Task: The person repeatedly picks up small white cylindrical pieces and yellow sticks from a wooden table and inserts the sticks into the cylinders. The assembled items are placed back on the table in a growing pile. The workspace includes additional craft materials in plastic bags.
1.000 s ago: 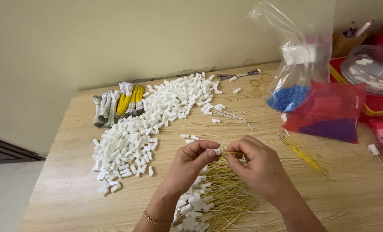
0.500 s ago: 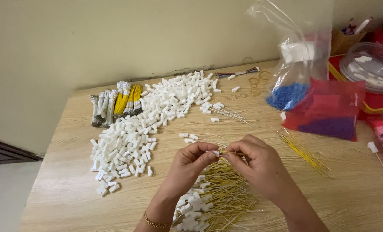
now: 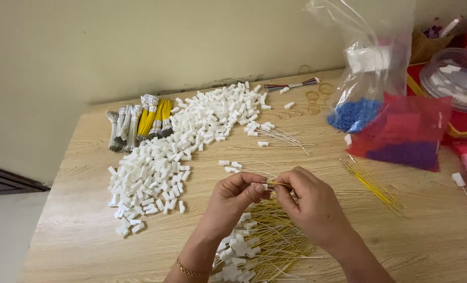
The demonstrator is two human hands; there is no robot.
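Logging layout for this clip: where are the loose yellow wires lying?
In the head view, the loose yellow wires lie right of the right hand, just below the red bag.

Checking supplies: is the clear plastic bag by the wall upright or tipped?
Upright: the clear plastic bag stands tall, blue beads settled at its bottom.

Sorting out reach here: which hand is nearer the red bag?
Right. The right hand lies left of and below the red bag; the left hand sits farther left, beyond the right one.
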